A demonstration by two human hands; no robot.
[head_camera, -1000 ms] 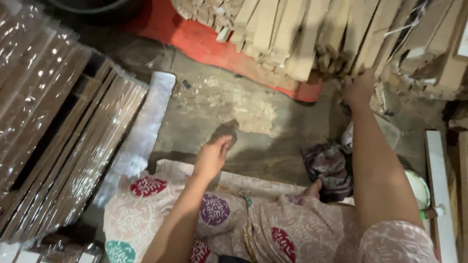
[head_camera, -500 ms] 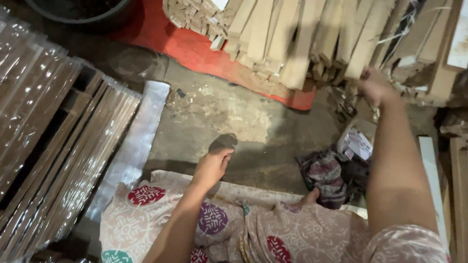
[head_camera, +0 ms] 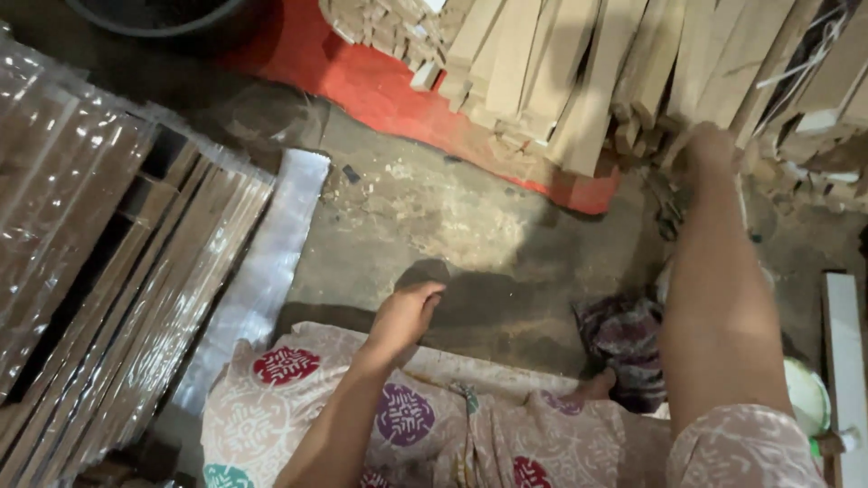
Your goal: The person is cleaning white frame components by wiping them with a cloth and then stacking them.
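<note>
I sit on a bare concrete floor (head_camera: 470, 226) in patterned trousers. My left hand (head_camera: 407, 312) rests near my knee, fingers loosely curled, holding nothing. My right hand (head_camera: 705, 149) reaches far forward into a heap of pale wooden sticks (head_camera: 588, 72) lying on a red mat (head_camera: 380, 90). Its fingers are buried among the stick ends, and whether they grip one is hidden.
Bundles of brown strips wrapped in clear plastic (head_camera: 117, 271) lie stacked at the left. A dark crumpled cloth (head_camera: 624, 343) sits by my foot. A white board (head_camera: 845, 361) runs along the right edge. A dark round tub (head_camera: 163, 18) stands at the top left.
My right hand has stayed at the stick heap while the view shifted toward it. My left hand has curled a little and stays by my knee.
</note>
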